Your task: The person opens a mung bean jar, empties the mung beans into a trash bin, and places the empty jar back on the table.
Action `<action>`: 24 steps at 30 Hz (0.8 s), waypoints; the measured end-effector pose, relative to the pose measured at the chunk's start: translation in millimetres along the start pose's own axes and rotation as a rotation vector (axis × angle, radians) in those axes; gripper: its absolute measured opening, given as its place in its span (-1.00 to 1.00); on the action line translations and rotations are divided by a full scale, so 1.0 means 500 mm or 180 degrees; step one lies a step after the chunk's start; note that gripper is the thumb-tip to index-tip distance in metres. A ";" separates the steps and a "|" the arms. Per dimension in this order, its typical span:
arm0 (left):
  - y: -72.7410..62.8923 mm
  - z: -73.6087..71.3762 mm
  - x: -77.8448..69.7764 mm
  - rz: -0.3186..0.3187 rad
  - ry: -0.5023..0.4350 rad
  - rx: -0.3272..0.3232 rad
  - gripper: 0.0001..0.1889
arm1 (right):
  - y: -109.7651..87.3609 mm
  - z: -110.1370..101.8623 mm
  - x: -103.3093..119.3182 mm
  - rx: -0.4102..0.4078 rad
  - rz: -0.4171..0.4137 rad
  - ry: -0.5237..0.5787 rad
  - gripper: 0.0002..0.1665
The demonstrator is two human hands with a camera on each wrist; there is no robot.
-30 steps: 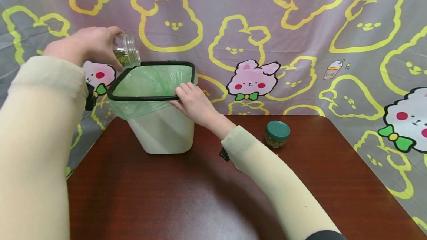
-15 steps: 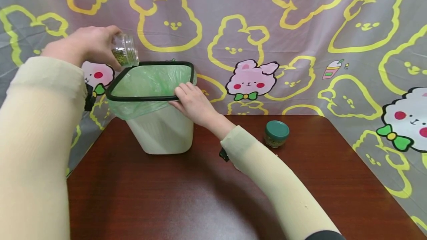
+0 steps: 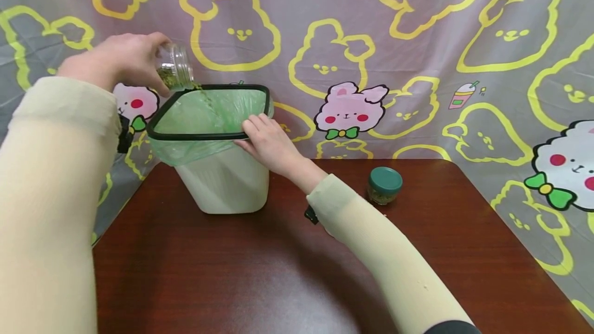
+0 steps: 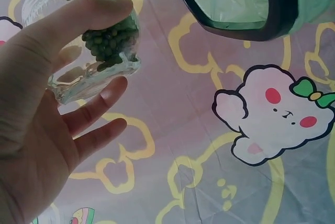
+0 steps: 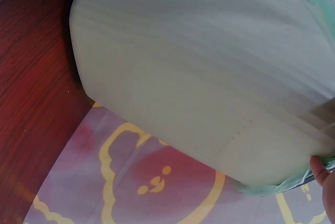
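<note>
My left hand (image 3: 122, 61) grips a glass jar (image 3: 180, 63) by its base end and holds it tilted, mouth toward the bin. Small green beans, like mung beans (image 4: 111, 43), lie along its lower side in the left wrist view. A thin stream of beans (image 3: 207, 99) falls from its mouth into the trash bin. That white trash bin (image 3: 227, 182) has a black rim and a green bag (image 3: 183, 152) folded over it. At the bin's near right corner my right hand (image 3: 274, 144) holds the rim, fingers over it and thumb outside.
A second glass jar with a green lid (image 3: 386, 183) stands on the brown table (image 3: 260, 272), right of the bin. Behind the table hangs a patterned cloth (image 3: 413, 55). My right forearm crosses above the table between bin and jar.
Beans now pour from the jar's mouth into the bin; none were falling in the earlier frames. The left hand has risen very slightly. The right hand and bin hold still.
</note>
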State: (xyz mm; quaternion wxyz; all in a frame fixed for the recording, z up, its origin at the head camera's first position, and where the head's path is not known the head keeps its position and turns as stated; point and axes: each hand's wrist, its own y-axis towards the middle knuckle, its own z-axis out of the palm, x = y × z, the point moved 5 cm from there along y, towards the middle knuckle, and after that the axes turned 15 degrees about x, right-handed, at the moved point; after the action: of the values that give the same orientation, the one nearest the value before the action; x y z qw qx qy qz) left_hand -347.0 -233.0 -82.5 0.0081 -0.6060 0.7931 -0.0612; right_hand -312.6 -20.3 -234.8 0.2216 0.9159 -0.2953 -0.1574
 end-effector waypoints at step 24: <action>-0.006 -0.005 -0.001 0.0060 0.0004 -0.0042 0.05 | 0.004 0.000 0.000 -0.0015 -0.0003 -0.0002 -0.63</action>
State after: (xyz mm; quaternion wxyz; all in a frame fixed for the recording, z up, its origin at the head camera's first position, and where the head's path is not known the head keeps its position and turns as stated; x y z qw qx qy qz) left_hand -344.1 -233.0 -79.4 0.0042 -0.5985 0.7991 -0.0563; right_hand -313.5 -21.9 -233.8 0.2235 0.9155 -0.2945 -0.1585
